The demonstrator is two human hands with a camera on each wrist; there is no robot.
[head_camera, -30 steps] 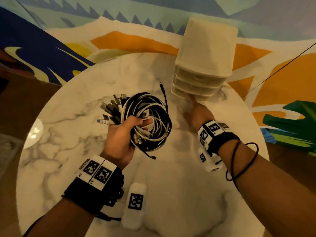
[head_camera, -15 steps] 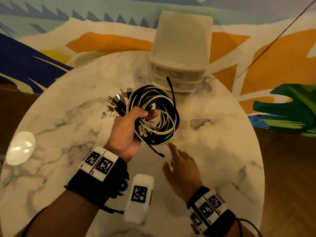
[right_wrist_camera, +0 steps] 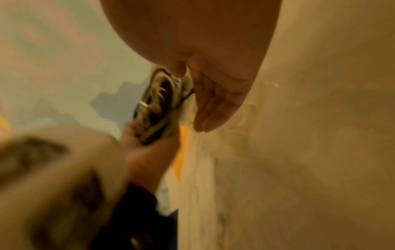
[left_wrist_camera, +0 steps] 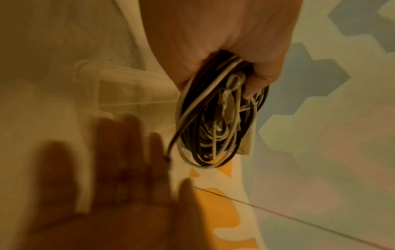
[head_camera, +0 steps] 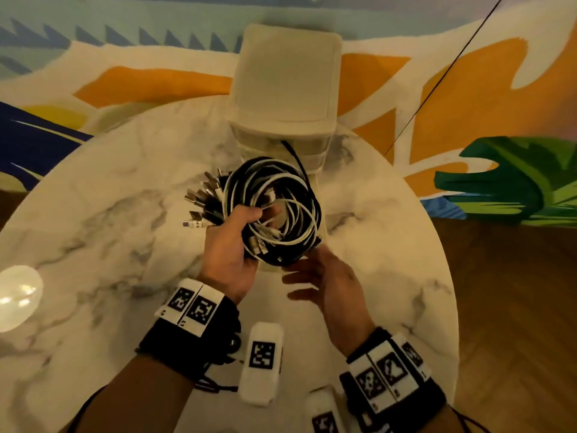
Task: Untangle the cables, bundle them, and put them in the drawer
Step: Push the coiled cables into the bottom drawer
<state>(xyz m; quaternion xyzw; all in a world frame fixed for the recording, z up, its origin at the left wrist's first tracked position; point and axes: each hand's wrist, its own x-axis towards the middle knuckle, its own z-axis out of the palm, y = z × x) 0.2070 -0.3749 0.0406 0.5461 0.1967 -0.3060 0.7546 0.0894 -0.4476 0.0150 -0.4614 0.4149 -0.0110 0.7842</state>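
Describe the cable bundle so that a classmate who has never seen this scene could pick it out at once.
Start at the round marble table, then find the left hand raised above it, before the white drawer unit. It grips the cable bundle: a coil of black and white leads, metal plugs fanning from one side.

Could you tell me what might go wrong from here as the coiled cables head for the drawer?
The left hand grips the cable bundle at one side only, untied, so loops could spring loose. One black cable end sticks up toward the drawer unit and might snag. The open right hand isn't yet supporting the coil.
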